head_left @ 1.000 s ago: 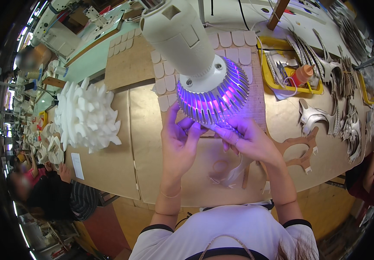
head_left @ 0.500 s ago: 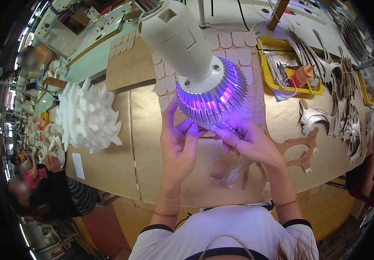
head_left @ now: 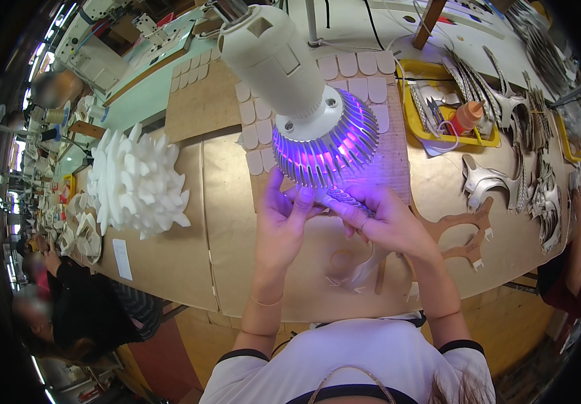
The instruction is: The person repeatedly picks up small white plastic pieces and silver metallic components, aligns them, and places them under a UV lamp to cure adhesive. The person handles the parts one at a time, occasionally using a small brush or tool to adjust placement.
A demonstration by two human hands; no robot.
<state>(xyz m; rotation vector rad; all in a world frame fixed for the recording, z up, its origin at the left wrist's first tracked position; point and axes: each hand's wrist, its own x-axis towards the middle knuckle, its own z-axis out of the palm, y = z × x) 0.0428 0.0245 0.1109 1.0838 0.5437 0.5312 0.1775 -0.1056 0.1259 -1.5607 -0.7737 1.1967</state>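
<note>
Under a purple-glowing lamp (head_left: 327, 145) with a finned metal head and white socket, both my hands hold a silvery shoe upper piece with a braided strap (head_left: 343, 196). My left hand (head_left: 279, 225) pinches its left end, thumb on top. From the other side my right hand (head_left: 391, 222) grips the braided part, its fingers closed. A pale strip of it seems to hang below my right hand. The lamp head hides part of the piece and some of my left fingertips. Behind the lamp, a cardboard sheet (head_left: 398, 161) bears rows of pale rounded tabs (head_left: 258, 135).
A tall stack of white foam pieces (head_left: 139, 182) stands at left beside a white paper slip (head_left: 122, 259). At right are a yellow tray (head_left: 485, 139) with an orange-capped bottle (head_left: 468, 116), brown cut-outs (head_left: 465, 252) and silvery shoe uppers (head_left: 489, 178). Other people sit on both sides.
My left fingers have drawn in slightly under the lamp, and the braided piece has shifted a little. The person at left has moved an arm. My grip stays much the same.
</note>
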